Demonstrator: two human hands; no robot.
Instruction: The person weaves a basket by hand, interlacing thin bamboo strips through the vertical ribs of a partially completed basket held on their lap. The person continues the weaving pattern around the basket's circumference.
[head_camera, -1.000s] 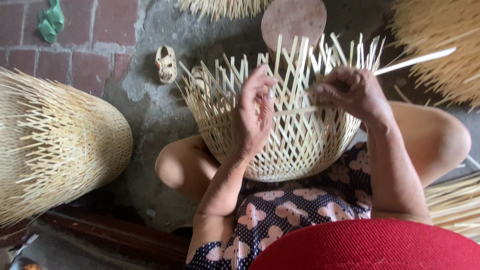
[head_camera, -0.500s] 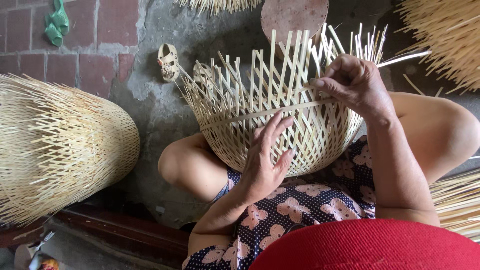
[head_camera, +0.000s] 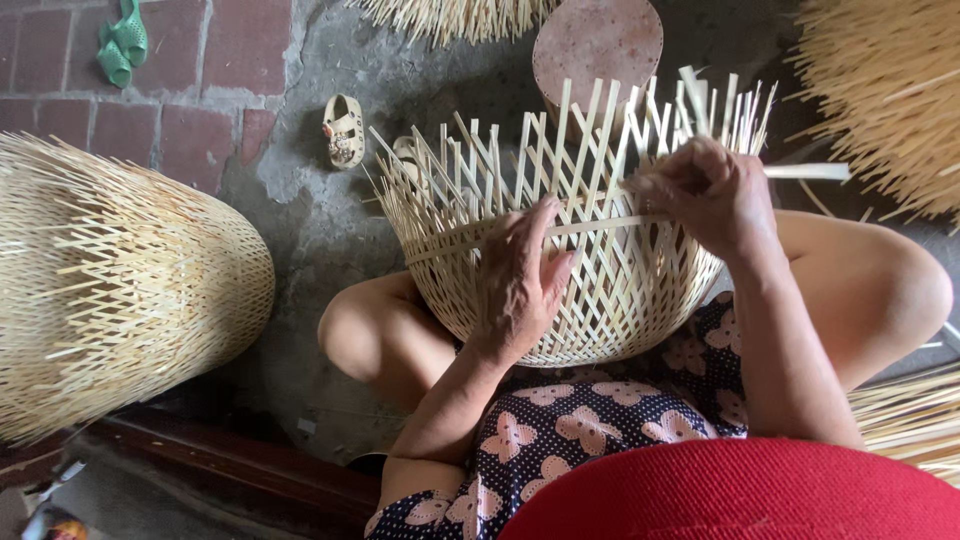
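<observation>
Half-woven basket (head_camera: 610, 290) on lap, open spikes pointing up and away.
Left hand (head_camera: 520, 285) spread flat against weave; right hand (head_camera: 705, 195) pinching long strip (head_camera: 800, 171), lying crosswise, left to right.

Left hand (head_camera: 520, 285) back up on basket (head_camera: 600, 300) wall — basket tilted upright.
</observation>
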